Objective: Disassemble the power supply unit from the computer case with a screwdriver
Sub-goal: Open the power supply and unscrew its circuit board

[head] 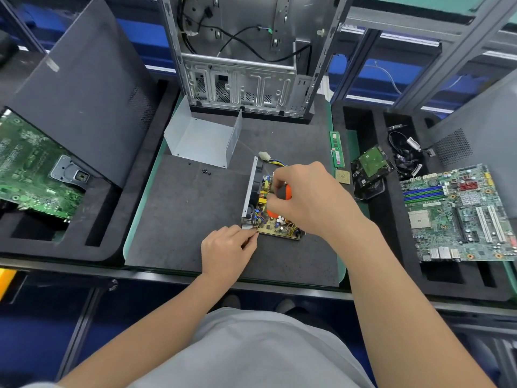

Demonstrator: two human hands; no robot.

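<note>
The power supply [272,226] is lying opened on the dark mat [181,219] in front of the person, well apart from the computer case [240,65], which is standing upright at the back of the mat; its yellow circuit board is showing, with a grey metal wall and a fan along its left side. The right hand [310,197] is hovering over the board, its fingers curling tightly round the orange and black handle of the screwdriver [286,193]; the tip is hidden under the hand. The left hand [226,247] is resting on the mat at the near left corner of the power supply, its thumb and forefinger pinching the metal edge there, the other fingers curling in. A bent metal cover [201,138] is lying between the case and the power supply; a few small black screws [205,171] are lying just in front of it. A green memory stick [336,149] and a square chip [343,175] are lying at the right edge of the mat; a hard drive [372,163], cables [405,152] and a motherboard [458,211] are sitting in the tray on the right.
</note>
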